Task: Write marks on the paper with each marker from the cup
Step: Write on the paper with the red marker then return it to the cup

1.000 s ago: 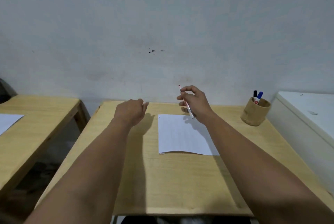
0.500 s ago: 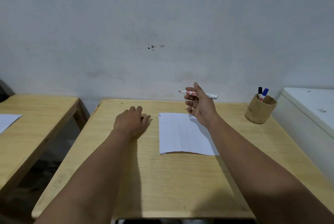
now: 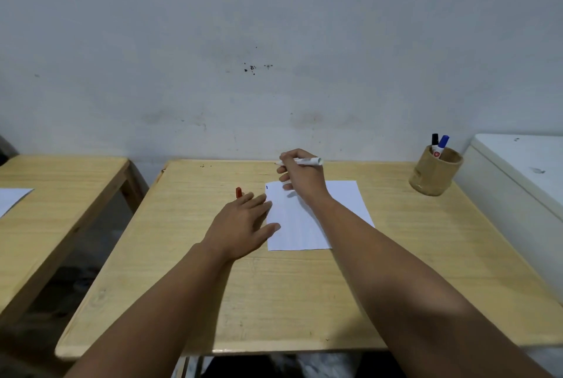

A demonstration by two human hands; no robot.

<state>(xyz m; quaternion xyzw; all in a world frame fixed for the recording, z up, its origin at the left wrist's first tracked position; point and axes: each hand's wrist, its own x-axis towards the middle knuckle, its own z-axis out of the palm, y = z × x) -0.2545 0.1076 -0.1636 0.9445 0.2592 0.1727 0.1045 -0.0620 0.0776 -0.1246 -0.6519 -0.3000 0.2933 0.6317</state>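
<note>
A white sheet of paper [image 3: 307,219] lies on the wooden table [image 3: 274,292], with a small blue mark at its top left corner. My right hand [image 3: 300,175] hovers over the paper's far edge, gripping an uncapped white marker [image 3: 307,161] held level, tip to the left. My left hand [image 3: 243,223] lies flat, fingers spread, on the table at the paper's left edge. A red cap [image 3: 239,192] stands on the table just beyond its fingertips. At the back right, a wooden cup [image 3: 434,175] holds a black marker [image 3: 434,139] and a blue marker [image 3: 441,146].
A white cabinet or appliance [image 3: 524,176] stands against the table's right side. A second wooden table [image 3: 51,194] with a sheet of paper [image 3: 10,199] is to the left, across a gap. A grey wall rises right behind the tables.
My left hand has let go of the red cap on the table and flattened beside the paper. My right hand lowered the uncapped marker toward the paper's far edge.
</note>
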